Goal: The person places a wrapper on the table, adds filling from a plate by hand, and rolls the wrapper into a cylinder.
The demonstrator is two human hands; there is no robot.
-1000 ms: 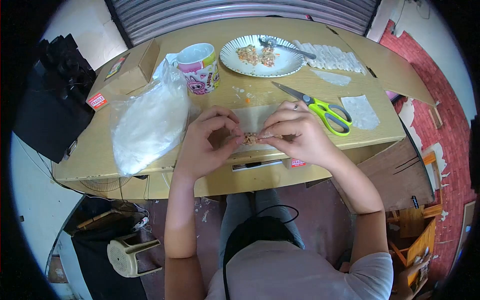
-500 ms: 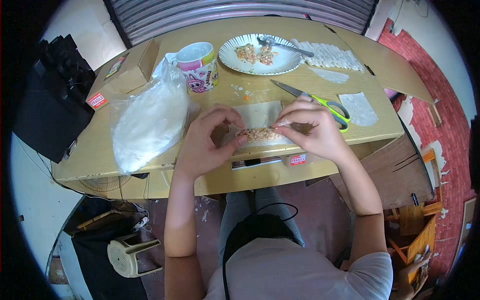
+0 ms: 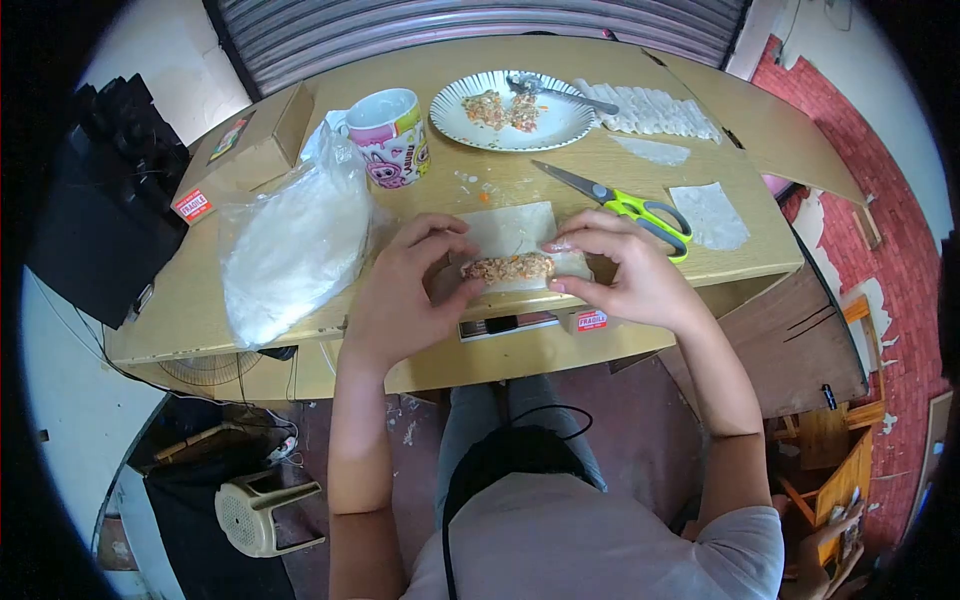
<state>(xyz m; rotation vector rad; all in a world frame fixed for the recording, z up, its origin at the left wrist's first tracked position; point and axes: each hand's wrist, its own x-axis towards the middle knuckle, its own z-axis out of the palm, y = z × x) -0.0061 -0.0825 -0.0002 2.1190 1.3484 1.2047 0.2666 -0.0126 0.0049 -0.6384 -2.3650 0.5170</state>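
Pale wrapper [image 3: 508,226] lies on the table [image 3: 400,65] near its front edge, with a strip of minced filling [image 3: 510,268] across its near part. The left hand [image 3: 395,300] curves at the strip's left end, thumb and fingers parted; the right hand [image 3: 630,265] is parted too, more narrowly, at the other end. For these 2 hands, light, even pressure seems best — nudge both ends inward so the strip keeps 1 thickness and bare margins remain. Pressing hard could tear the thin sheet — scissors [image 3: 645,215] lie just beyond the right hand.
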